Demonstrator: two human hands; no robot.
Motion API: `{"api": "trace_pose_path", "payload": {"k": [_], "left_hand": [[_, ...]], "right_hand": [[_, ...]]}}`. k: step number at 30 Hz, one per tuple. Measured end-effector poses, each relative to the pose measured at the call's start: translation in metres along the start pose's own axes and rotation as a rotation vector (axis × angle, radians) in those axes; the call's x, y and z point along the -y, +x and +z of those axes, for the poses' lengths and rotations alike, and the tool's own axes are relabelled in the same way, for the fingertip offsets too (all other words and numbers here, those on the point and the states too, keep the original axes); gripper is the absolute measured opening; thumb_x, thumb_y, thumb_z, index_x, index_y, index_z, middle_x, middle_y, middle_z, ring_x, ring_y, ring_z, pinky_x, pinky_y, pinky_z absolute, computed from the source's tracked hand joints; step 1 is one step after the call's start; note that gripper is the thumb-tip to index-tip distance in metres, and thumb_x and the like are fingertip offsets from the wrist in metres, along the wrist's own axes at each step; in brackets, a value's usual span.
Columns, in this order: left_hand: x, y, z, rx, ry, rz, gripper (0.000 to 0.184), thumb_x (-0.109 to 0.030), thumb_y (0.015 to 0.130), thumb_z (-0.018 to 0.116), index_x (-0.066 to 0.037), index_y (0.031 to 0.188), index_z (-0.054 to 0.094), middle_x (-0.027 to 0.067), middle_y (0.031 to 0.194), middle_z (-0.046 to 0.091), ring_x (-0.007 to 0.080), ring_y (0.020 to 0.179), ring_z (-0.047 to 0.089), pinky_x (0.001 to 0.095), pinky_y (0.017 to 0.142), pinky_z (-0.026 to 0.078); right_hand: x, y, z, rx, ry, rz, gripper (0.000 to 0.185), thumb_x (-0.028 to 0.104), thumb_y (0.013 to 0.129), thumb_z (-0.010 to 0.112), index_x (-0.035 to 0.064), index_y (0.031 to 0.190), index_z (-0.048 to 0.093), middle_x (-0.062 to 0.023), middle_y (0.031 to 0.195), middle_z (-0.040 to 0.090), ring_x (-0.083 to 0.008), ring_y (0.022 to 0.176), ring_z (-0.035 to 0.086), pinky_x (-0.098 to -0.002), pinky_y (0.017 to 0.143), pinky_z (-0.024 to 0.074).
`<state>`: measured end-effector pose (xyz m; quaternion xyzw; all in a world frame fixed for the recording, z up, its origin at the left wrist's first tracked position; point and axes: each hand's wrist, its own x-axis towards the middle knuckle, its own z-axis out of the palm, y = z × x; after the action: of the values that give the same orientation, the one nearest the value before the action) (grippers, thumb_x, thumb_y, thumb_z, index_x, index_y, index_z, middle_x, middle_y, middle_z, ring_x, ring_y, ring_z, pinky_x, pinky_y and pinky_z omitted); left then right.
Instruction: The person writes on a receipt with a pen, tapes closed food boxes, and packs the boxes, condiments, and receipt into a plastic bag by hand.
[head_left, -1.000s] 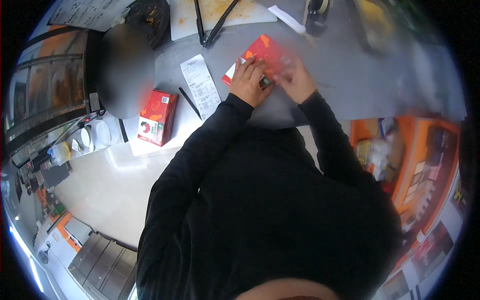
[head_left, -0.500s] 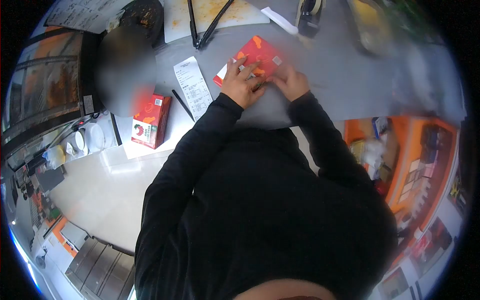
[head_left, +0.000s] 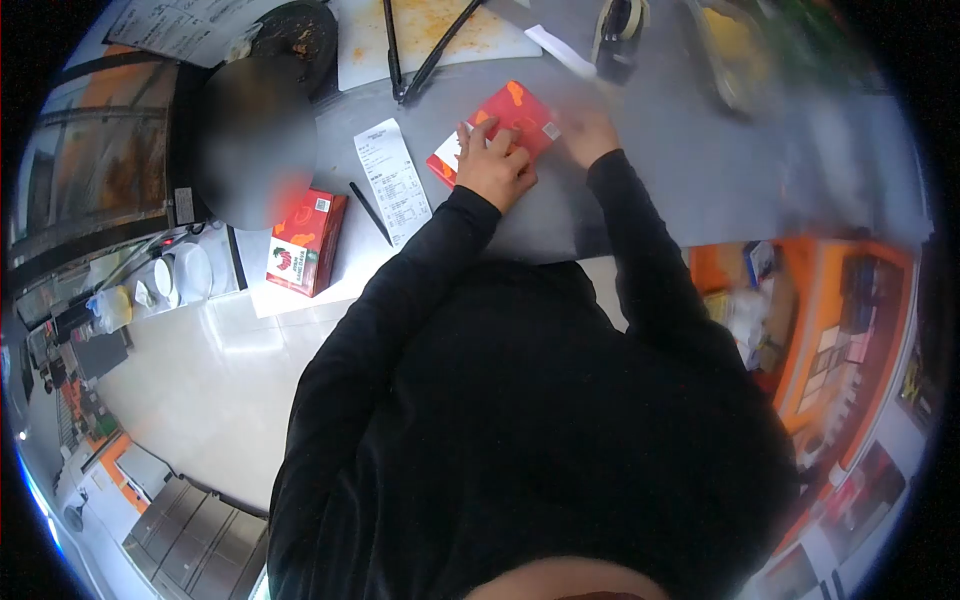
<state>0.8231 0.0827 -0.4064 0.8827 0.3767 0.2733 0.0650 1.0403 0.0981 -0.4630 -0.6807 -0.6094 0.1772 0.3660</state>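
Observation:
A red takeaway box (head_left: pixel 525 108) with orange shapes and a white label patch lies flat and slanted on the grey metal counter. My left hand (head_left: pixel 495 172) rests on its near left part, fingers spread over the lid. At the box's right corner is my right hand (head_left: pixel 592 136), its fingers smeared by motion, so whether they touch the box is unclear. Left of the box lies a printed receipt (head_left: pixel 392 178), with a black pen (head_left: pixel 370 212) beside it. A second red and white box (head_left: pixel 300 245) stands farther left on a white surface.
Black tongs (head_left: pixel 412 88) lie partly on a stained white cutting board (head_left: pixel 360 60) at the back. A white strip (head_left: pixel 560 48) and a tape dispenser (head_left: pixel 620 40) sit to its right. Beyond them is a blurred container with yellow contents (head_left: pixel 725 50). Orange shelving (head_left: pixel 805 300) stands below right.
My right hand has drawn away slightly up and right from my left hand, which now lies flatter across the lid. Earlier, both hands' fingers met at the box's near edge.

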Motion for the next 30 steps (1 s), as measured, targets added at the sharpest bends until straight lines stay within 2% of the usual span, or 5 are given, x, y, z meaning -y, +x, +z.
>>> {"api": "trace_pose_path", "payload": {"k": [8, 14, 21, 28, 30], "left_hand": [[-0.001, -0.011, -0.002, 0.062, 0.123, -0.020, 0.023, -0.026, 0.077, 0.074, -0.013, 0.094, 0.068, 0.0024, 0.132, 0.059, 0.0314, 0.133, 0.047, 0.0740, 0.106, 0.026], [0.004, -0.017, -0.008, 0.037, 0.201, -0.022, 0.020, -0.026, 0.081, 0.072, -0.013, 0.096, 0.070, 0.0032, 0.133, 0.059, 0.0324, 0.132, 0.049, 0.0722, 0.109, 0.023], [0.013, -0.092, -0.150, -0.145, -0.173, -0.171, 0.021, -0.010, 0.073, 0.080, -0.008, 0.093, 0.073, 0.0158, 0.126, 0.063, 0.0410, 0.127, 0.053, 0.0602, 0.108, 0.035], [0.063, -0.282, -0.265, -0.489, 0.155, -0.691, 0.005, -0.002, 0.082, 0.072, -0.003, 0.087, 0.072, 0.0155, 0.110, 0.069, 0.0325, 0.113, 0.063, 0.0403, 0.094, 0.050], [0.080, -0.340, -0.271, -0.546, 0.209, -0.872, 0.005, -0.004, 0.085, 0.070, -0.002, 0.089, 0.072, 0.0143, 0.108, 0.070, 0.0294, 0.105, 0.065, 0.0364, 0.088, 0.051]], "right_hand": [[0.014, -0.003, -0.008, 0.097, 0.019, 0.080, 0.042, 0.044, 0.093, 0.062, 0.0041, 0.096, 0.073, -0.0229, 0.086, 0.067, -0.0370, 0.083, 0.064, -0.0410, 0.080, 0.0493], [0.008, 0.011, -0.035, 0.278, 0.354, 0.434, 0.042, 0.035, 0.089, 0.071, 0.0025, 0.116, 0.069, -0.0116, 0.100, 0.072, -0.0200, 0.084, 0.067, -0.0319, 0.075, 0.0514], [0.038, -0.041, -0.037, -0.321, 0.218, 0.103, 0.029, 0.023, 0.089, 0.073, 0.0027, 0.110, 0.069, -0.0080, 0.096, 0.069, -0.0146, 0.079, 0.063, -0.0293, 0.073, 0.0506], [0.183, -0.091, 0.017, -0.017, 0.376, 0.025, 0.019, 0.017, 0.095, 0.063, -0.0011, 0.089, 0.067, -0.0106, 0.084, 0.069, -0.0178, 0.074, 0.064, -0.0299, 0.070, 0.0500], [0.248, -0.109, 0.044, 0.154, 0.490, -0.240, 0.020, 0.015, 0.096, 0.060, -0.0015, 0.086, 0.066, -0.0106, 0.081, 0.069, -0.0189, 0.073, 0.065, -0.0304, 0.069, 0.0502]]}}
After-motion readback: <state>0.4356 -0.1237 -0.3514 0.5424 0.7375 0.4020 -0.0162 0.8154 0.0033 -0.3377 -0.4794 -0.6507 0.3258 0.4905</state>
